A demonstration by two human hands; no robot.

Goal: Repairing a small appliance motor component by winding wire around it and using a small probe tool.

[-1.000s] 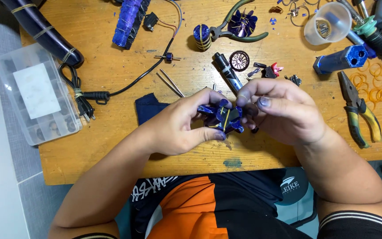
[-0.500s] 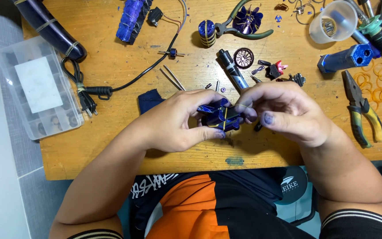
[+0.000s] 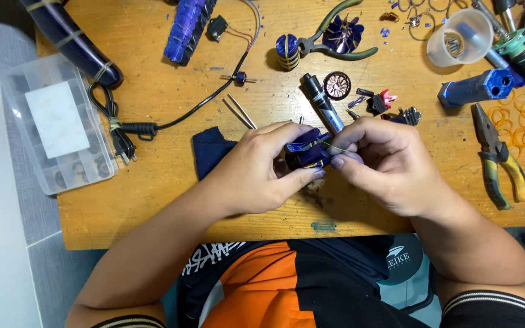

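While both of our hands meet over the middle of the table point(image 3: 153, 200), near its front edge, we hold a small blue wound part point(image 3: 306, 153) between them: the left hand point(image 3: 256, 167) pinches it narrowly between thumb and fingers, and the right hand point(image 3: 381, 161) is closed at its fingertips on what looks like a thin wire point(image 3: 334, 147) coming off the part. We judge the work to be midway. The part is out and in hand, and loose pieces already lie apart toward the far edge: a blue fan wheel point(image 3: 343, 34) in the grip of green-handled pliers point(image 3: 335, 51), a blue and yellow wound coil point(image 3: 287, 51), a small dark ring point(image 3: 336, 85) and a black marker point(image 3: 321, 110) just behind our fingers. Nothing looks put back together yet, so the handling of the wire and any fitting of pieces seems still open. Yellow-handled pliers point(image 3: 500, 159) lie unused by the right edge, and a clear parts box point(image 3: 56, 124) sits at the left edge.
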